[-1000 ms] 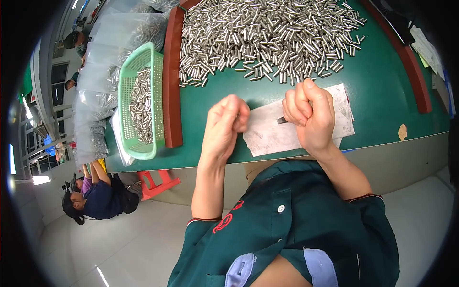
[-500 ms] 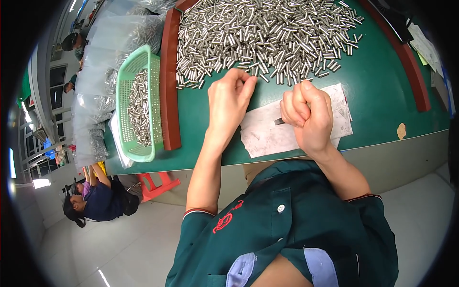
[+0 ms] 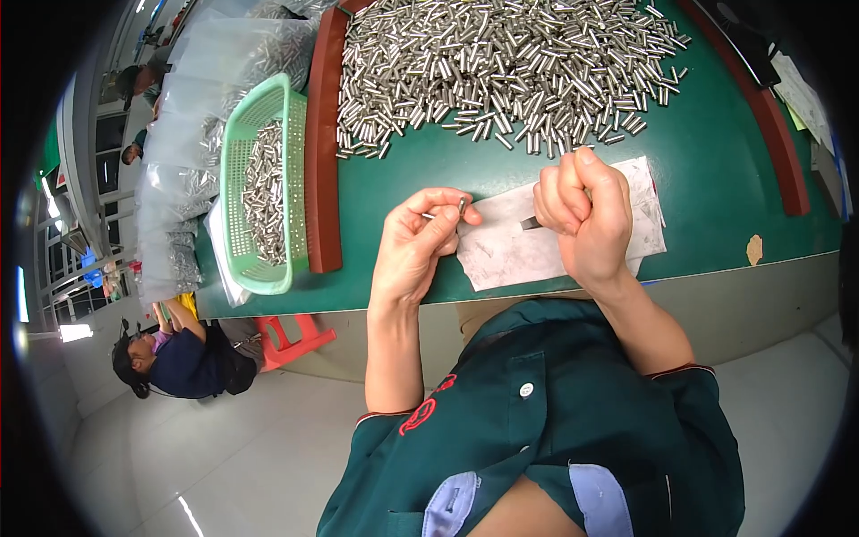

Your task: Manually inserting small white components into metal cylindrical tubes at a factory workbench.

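Observation:
Between the thumb and fingers of my left hand (image 3: pixel 407 251) is a small shiny metal pin (image 3: pixel 462 205), held above the left edge of a smudged white paper (image 3: pixel 501 255). My right hand (image 3: pixel 593 210) is closed in a fist over the same paper. Out of its left side sticks the dark, flat tip of a tool (image 3: pixel 530 224); the fist hides the rest. Beyond both hands a wide pile of short metal pins (image 3: pixel 510 76) covers the far part of the green table (image 3: pixel 698 206).
Dark red wooden rails (image 3: pixel 324 179) border the pile left and right. A light green basket (image 3: pixel 284 192) of pins stands outside the left rail, beside clear bags (image 3: pixel 183 188) of parts. A tan scrap (image 3: pixel 754 250) lies near the right front edge. A person (image 3: pixel 183 358) sits at left.
My left hand has drawn back from the pile toward me, and a pin now shows in its fingers. My right hand stays over the paper with the tool.

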The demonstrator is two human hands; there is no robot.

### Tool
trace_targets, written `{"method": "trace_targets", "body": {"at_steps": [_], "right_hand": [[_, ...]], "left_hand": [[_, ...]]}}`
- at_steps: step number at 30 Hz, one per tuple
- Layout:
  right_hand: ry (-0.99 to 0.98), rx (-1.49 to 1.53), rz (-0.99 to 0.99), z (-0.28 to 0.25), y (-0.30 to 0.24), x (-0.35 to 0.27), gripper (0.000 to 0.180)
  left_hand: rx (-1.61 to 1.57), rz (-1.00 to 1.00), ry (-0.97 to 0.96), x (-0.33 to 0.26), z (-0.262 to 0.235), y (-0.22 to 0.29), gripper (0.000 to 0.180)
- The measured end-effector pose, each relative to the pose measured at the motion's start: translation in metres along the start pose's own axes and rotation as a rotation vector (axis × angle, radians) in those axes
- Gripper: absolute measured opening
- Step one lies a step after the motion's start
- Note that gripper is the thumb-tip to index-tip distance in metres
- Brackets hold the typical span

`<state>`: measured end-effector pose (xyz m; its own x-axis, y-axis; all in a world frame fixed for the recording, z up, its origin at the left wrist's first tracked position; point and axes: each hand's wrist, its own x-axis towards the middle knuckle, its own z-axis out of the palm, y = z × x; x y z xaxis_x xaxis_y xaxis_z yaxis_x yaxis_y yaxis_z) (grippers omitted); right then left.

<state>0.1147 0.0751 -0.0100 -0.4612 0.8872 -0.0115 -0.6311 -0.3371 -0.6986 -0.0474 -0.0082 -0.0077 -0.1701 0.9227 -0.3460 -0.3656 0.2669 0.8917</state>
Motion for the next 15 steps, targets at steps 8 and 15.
{"method": "trace_targets", "body": {"at_steps": [8, 15], "right_hand": [[0.006, 0.007, 0.005, -0.0004, 0.0012, -0.0006, 0.041], [0.006, 0.012, 0.005, -0.0009, 0.0012, -0.0003, 0.041]], "left_hand": [[-0.014, -0.003, -0.016, -0.0016, -0.0019, -0.0058, 0.013], [-0.028, 0.003, -0.030, -0.0018, -0.0011, -0.0053, 0.014]]}}
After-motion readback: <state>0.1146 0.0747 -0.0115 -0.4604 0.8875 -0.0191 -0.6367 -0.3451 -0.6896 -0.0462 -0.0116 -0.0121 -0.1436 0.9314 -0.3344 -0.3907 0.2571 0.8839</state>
